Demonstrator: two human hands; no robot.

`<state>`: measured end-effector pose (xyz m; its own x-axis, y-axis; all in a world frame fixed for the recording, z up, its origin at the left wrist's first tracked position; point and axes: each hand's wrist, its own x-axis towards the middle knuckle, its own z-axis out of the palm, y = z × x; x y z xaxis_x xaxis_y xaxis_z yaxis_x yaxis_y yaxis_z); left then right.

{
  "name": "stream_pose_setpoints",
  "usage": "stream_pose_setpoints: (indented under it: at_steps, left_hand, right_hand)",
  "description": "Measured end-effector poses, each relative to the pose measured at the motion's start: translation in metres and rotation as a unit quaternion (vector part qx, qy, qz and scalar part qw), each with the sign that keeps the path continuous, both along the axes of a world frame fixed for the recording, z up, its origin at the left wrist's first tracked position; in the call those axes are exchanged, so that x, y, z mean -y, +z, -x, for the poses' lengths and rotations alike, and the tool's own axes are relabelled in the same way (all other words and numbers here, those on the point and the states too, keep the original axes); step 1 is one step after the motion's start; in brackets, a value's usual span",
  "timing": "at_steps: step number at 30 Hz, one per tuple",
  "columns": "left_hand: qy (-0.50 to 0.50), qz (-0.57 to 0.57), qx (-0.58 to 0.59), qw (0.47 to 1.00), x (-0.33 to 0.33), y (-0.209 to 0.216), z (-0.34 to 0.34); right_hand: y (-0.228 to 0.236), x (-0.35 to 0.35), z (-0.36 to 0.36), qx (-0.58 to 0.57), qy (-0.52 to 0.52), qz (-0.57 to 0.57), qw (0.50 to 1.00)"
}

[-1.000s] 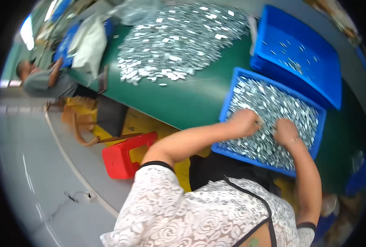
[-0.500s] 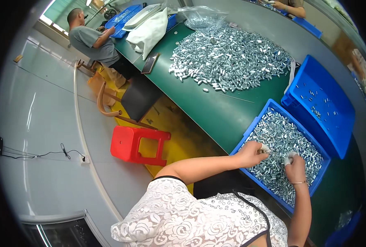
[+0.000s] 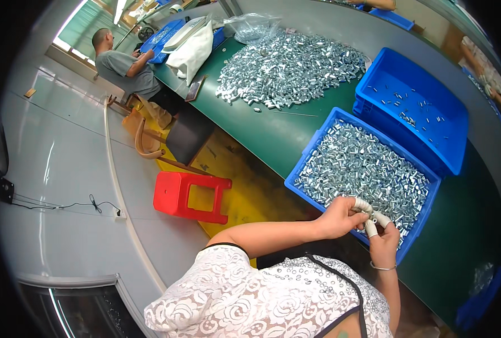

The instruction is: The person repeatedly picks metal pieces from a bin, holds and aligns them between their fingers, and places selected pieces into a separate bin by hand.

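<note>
In the head view, a small metal tube (image 3: 374, 220) is between the fingertips of both hands, over the near edge of a blue box (image 3: 316, 138). Its round, open end faces up toward the camera, so its long axis seems to run roughly along the line of sight; most of its length is hidden by the fingers, so the exact tilt cannot be told. The right hand (image 3: 384, 242), with white covers on thumb and forefinger, has these two fingers clamped on the tube from either side. The left hand (image 3: 340, 218) reaches in from the left, thumb and forefinger drawn together at the same tube; whether they grip it too cannot be told.

The blue box is filled with similar short tubes lying at all angles, with no common direction. It rests aslant on the green worktop (image 3: 245, 132). Just beyond it, to the right, a second blue box (image 3: 394, 70) stands with a few tubes scattered inside. Farther along the worktop spreads a broad heap of metal pieces (image 3: 290, 67), with a thin rod (image 3: 295, 114) lying crosswise near its front edge. A red stool (image 3: 168, 194) stands on the floor to the left.
</note>
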<state>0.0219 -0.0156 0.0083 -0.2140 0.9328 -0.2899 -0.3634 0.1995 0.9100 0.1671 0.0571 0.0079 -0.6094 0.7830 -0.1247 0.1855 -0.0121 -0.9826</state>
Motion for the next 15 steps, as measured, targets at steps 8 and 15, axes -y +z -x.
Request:
stream_pose_setpoints:
  at_steps: [8,15]
  left_hand:
    - [-0.007,-0.023,-0.067,0.997,0.012,0.01,0.01]
    - [-0.039,-0.048,-0.375,0.925,0.014,0.019,0.077]
  right_hand:
    - [0.015,0.006,0.008,-0.032,-0.007,-0.106,0.994]
    - [0.02,0.019,0.071,0.04,-0.06,-0.109,0.991]
